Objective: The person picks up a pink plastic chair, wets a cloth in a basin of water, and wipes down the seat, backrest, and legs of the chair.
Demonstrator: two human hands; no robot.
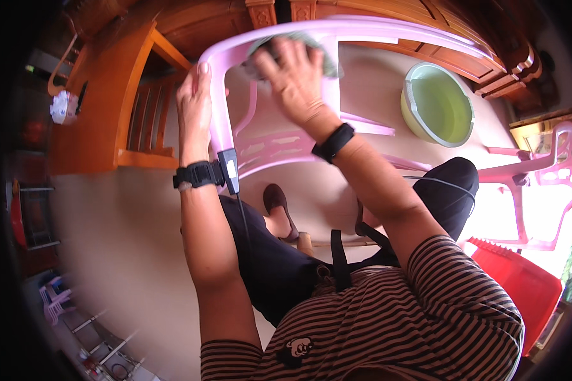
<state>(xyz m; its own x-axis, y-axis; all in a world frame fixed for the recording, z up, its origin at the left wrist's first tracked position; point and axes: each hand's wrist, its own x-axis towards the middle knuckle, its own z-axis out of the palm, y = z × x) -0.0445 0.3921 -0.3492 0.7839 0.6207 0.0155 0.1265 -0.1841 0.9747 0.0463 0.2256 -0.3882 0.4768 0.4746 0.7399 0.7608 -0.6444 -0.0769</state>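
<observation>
A pink plastic chair (221,109) is tipped over in front of me, its smooth frame uppermost and its patterned backrest low, near my feet. My left hand (195,105) grips the frame's left corner, thumb on top. My right hand (293,71), slightly blurred, presses a greyish-green cloth (331,62) flat against the chair's upper part, fingers spread over it. Part of the cloth is hidden under that hand. Both wrists wear black bands, and a small black device with a cable sits beside the left one.
A pale green plastic basin (438,105) with liquid in it stands on the floor at the right. Another pink chair (524,171) is farther right, above a red plastic object (515,285). Wooden furniture (100,109) stands at the left, and carved wooden furniture runs along the far side.
</observation>
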